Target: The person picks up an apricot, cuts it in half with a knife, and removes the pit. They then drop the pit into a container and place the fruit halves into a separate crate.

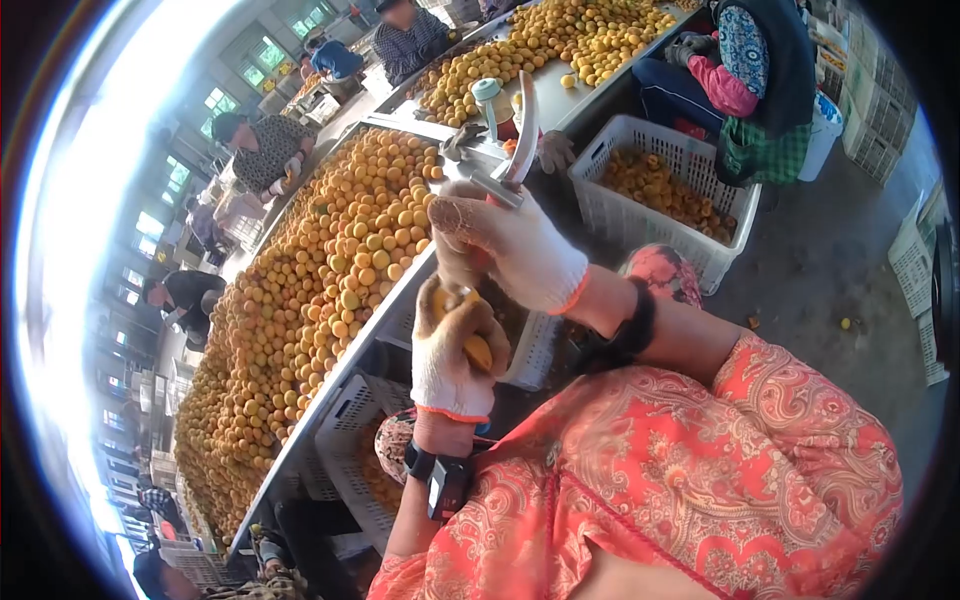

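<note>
Head view: fruit (479, 353) enclosed by left hand (450, 355), just below right hand (522, 245); curved knife (527, 130) clasped by right hand. Left hand could be nicked if knife is swung down; fruit dropped if hold is loosened. Knife pointed up from grip, long axis near upright; fruit's axis indiscernible.

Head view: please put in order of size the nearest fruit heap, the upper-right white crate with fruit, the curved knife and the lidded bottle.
1. Fruit heap
2. White crate
3. Curved knife and lidded bottle: unsure; the knife looks longer, the bottle wider, and the knife is nearer the camera.
</note>
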A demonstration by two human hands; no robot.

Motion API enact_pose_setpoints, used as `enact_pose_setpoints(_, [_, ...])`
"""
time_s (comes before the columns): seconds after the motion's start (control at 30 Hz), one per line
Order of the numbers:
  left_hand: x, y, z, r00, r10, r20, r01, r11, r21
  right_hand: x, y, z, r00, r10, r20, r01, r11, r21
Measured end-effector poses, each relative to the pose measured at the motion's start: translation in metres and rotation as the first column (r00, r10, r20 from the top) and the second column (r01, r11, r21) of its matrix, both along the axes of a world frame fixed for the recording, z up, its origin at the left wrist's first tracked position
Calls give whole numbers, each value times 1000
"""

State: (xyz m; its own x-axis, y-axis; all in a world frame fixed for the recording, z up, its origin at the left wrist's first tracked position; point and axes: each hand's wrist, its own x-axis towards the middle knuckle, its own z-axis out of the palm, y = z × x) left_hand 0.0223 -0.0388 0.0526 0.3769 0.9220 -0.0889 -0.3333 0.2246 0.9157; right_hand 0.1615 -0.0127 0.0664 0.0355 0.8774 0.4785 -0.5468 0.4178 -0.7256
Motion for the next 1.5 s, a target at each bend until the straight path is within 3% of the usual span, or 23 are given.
enact_pose_setpoints(0.07, [1,-2,-2,998,-37,-51,37,999,2,-2,-3,-2,966,155,-209,-177,980,-87])
enact_pose_setpoints(0.1, [3,-3,-5,999,-39,-30,38,999,-18,-5,-6,-3,966,140,-217,-165,981,-100])
enact_pose_setpoints(0.2, [0,-1,-18,996,-28,-89,23,998,-58,-17,-8,-10,995,-96,-36,87,976,-198])
enact_pose_setpoints(0.23, [-5,6,-26,995,-26,-93,20,998,-58,-14,-9,-9,995,-94,-40,84,976,-199])
enact_pose_setpoints(0.27, [-9,14,-31,953,15,-302,150,844,515,-11,-9,-9,993,17,-116,-36,985,-166])
enact_pose_setpoints(0.3, [-12,16,-36,883,166,-439,352,384,854,-8,-10,-9,974,127,-187,-152,980,-127])
enact_pose_setpoints(0.33, [-13,11,-40,883,165,-439,350,391,851,-6,-11,-11,974,127,-187,-154,979,-134])
enact_pose_setpoints(0.37, [-3,-4,-18,946,3,-323,176,834,523,-4,-11,-11,954,196,-228,-227,967,-116])
enact_pose_setpoints(0.4, [3,-12,-6,990,-61,-131,59,998,-19,-2,-11,-11,926,263,-269,-297,950,-93])
enact_pose_setpoints(0.47, [-1,-14,-7,985,-96,-146,95,995,-11,-2,-11,-15,912,313,-264,-338,940,-52])
enact_pose_setpoints(0.53, [-2,-14,-11,952,-81,-294,105,992,67,-6,-18,-12,965,249,-86,-260,954,-151])
enact_pose_setpoints(0.6, [-2,-13,-12,958,-104,-268,122,991,52,-8,-17,-16,988,152,6,-151,985,-81])
enact_pose_setpoints(0.67, [1,-15,-7,958,-94,-270,105,994,25,-1,-17,-13,932,268,-242,-309,939,-152])
enact_pose_setpoints(0.73, [-2,-14,-15,954,-116,-278,147,984,97,2,-14,-17,901,301,-313,-360,921,-148])
enact_pose_setpoints(0.8, [1,-20,-16,983,-134,-123,142,988,60,3,-11,-24,814,353,-461,-455,881,-128])
enact_pose_setpoints(0.93, [4,-23,-29,993,-118,8,117,992,44,7,-13,-23,868,331,-370,-404,904,-139])
enact_pose_setpoints(1.0, [6,-23,-25,994,-111,-17,112,992,62,9,-9,-28,846,337,-413,-442,877,-190])
enact_pose_setpoints(1.17, [9,-12,-26,990,-1,-138,3,1000,14,1,-4,-25,904,194,-382,-326,890,-319])
enact_pose_setpoints(1.27, [8,4,-40,959,35,-281,18,983,183,-1,5,-35,876,227,-426,-352,904,-242])
enact_pose_setpoints(1.33, [7,11,-50,931,58,-361,46,961,274,-1,8,-39,903,155,-401,-303,892,-337])
enact_pose_setpoints(1.4, [6,30,-81,867,197,-458,74,858,509,-1,13,-44,911,65,-407,-252,869,-425])
enact_pose_setpoints(1.47, [5,39,-88,839,199,-507,85,871,484,-1,20,-51,883,88,-462,-310,847,-431])
enact_pose_setpoints(1.5, [5,43,-93,804,321,-500,111,746,657,-1,22,-54,850,101,-518,-367,818,-443])
